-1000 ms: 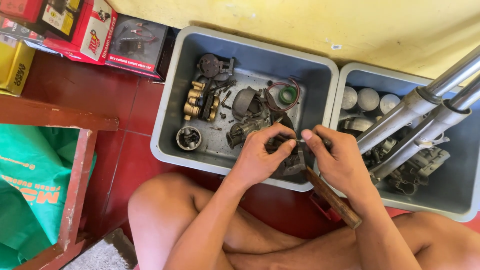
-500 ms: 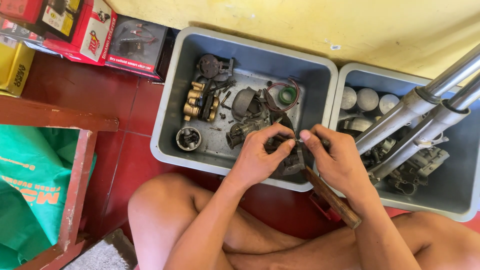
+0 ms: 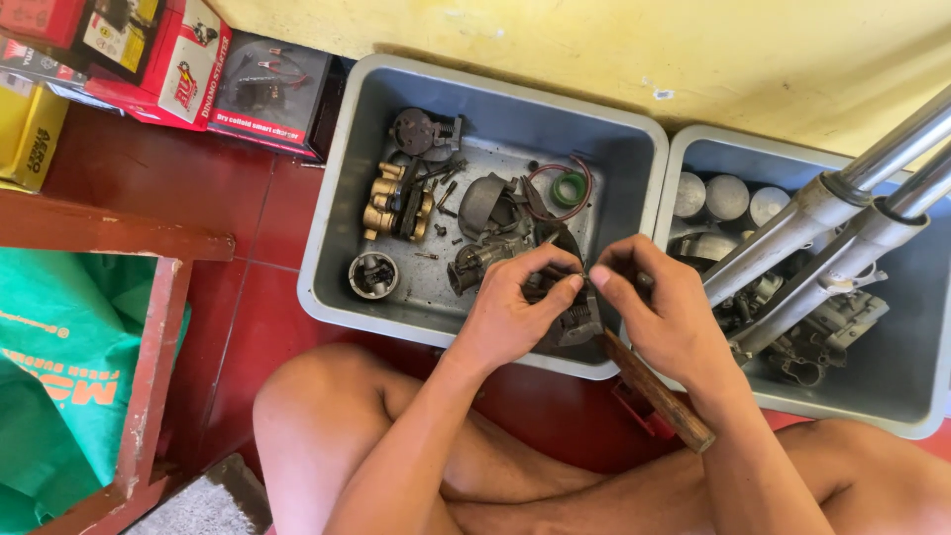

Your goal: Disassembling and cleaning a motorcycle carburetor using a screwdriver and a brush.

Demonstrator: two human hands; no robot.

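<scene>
My left hand (image 3: 515,312) and my right hand (image 3: 666,317) meet over the near right corner of a grey plastic tub (image 3: 347,188). Both grip a dark metal engine part (image 3: 567,315) that my fingers mostly hide. A tool with a wooden handle (image 3: 656,391) sticks out from under my right hand toward my knee; I cannot tell whether that hand holds it. In the tub lie a brass-coloured part (image 3: 396,203), a small round piston-like part (image 3: 373,274), a green ring (image 3: 568,188) and several dark metal pieces.
A second grey tub (image 3: 916,416) on the right holds round silver caps (image 3: 726,196), greasy parts and two silver fork tubes (image 3: 842,238) leaning out. Red, yellow and dark boxes (image 3: 178,69) line the top left. A red wooden frame (image 3: 149,376) over green cloth stands left. My bare legs are crossed below.
My hands have stayed in place over the tub corner; only the fingers shifted slightly on the dark part.
</scene>
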